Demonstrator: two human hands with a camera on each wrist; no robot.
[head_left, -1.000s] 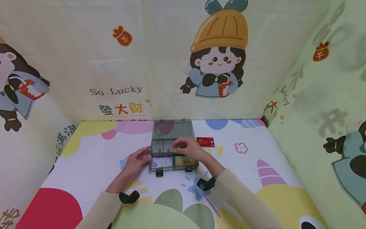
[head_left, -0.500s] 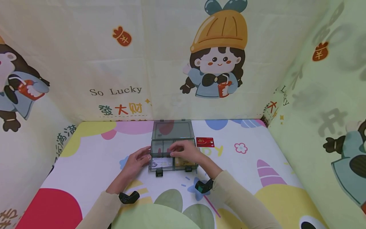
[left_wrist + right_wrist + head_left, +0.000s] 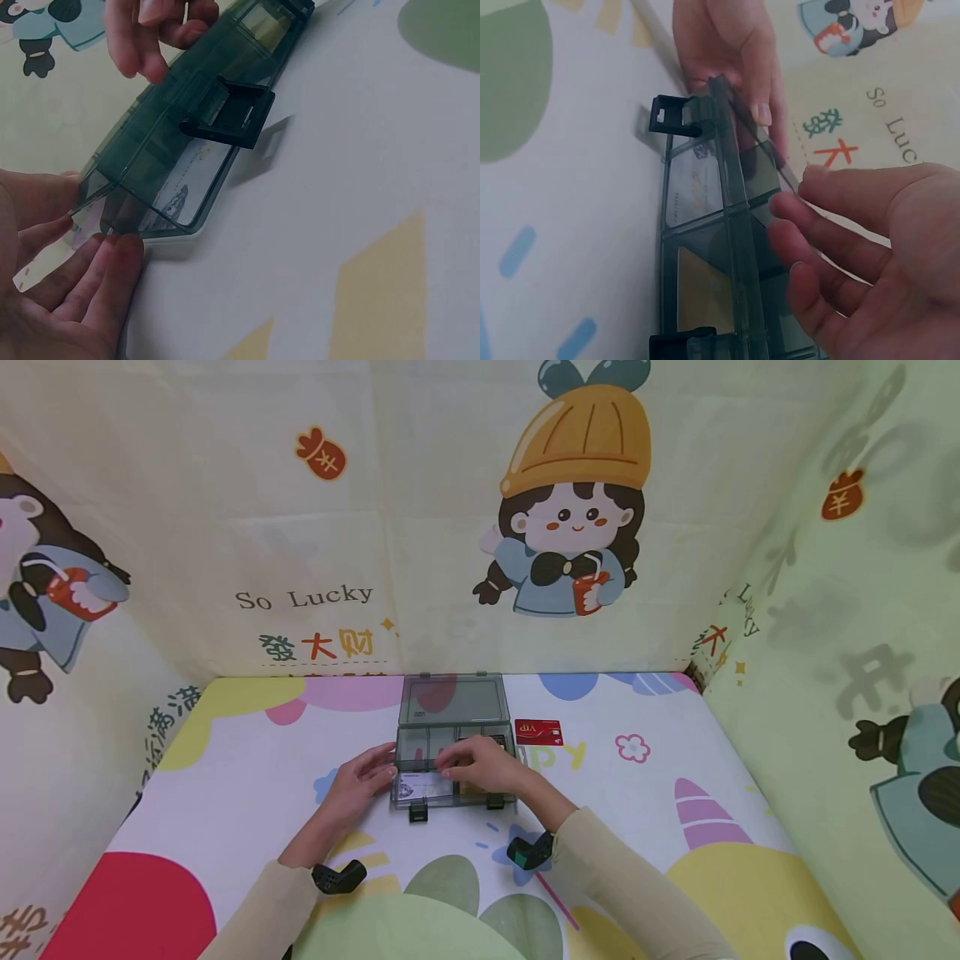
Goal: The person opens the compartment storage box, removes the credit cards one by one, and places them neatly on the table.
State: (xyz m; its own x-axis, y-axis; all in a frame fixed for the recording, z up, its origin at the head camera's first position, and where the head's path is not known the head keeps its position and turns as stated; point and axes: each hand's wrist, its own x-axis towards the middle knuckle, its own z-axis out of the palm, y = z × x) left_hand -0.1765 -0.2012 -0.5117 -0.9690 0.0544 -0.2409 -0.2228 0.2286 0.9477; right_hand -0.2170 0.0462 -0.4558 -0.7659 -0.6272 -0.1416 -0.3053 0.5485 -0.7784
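Observation:
A smoky clear compartment box (image 3: 411, 748) lies with its lid (image 3: 454, 702) folded back. Its front left section holds a white card (image 3: 424, 786), and a gold card (image 3: 703, 292) leans in the section beside it. Something dark (image 3: 498, 740) shows in the back right section, partly behind my right hand. My left hand (image 3: 360, 785) grips the box's left end, thumb and fingers at the corner in the left wrist view. Over the middle of the box hovers my right hand (image 3: 483, 764), fingers loosely bent with nothing between them.
A red VIP card (image 3: 538, 732) lies on the table just right of the box. Two black latches (image 3: 417, 812) stick out at the box's front edge. Behind the lid rises a printed cloth wall (image 3: 442, 568).
My right hand has shifted left and slightly toward me over the box, uncovering the dark thing in the back right section. The left hand has stayed in place.

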